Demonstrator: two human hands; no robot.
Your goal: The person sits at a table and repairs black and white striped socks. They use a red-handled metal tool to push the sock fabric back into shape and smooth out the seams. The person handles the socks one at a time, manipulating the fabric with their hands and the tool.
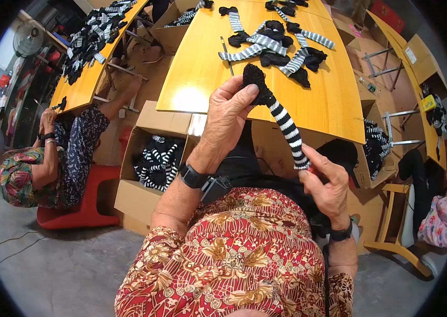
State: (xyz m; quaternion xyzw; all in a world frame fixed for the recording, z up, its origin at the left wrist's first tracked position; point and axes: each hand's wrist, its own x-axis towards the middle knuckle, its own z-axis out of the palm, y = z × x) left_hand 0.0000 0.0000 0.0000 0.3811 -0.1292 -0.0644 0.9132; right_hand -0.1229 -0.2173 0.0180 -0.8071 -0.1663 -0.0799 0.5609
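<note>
Between my hands, above the near edge of the table, a knitted striped tube (287,129) is stretched at a slant. Its upper end is plain black, and the rest has black and white bands; whether it is a sock or a long glove I cannot tell. My left hand (230,108) pinches the black end between thumb and fingers. Lower down, my right hand (328,182) grips the striped end with its fingertips. On the yellow table (197,68) beyond lies a loose pile of similar grey-and-white striped pieces (266,45) with black ends, beside a thin dark stick (227,55).
An open cardboard box (144,203) of striped knits (157,161) stands at my left, another box (387,171) at my right. A co-worker (33,169) sits left on a red chair (81,203) at a second table (83,87) heaped with knits. A wooden chair (392,245) stands right.
</note>
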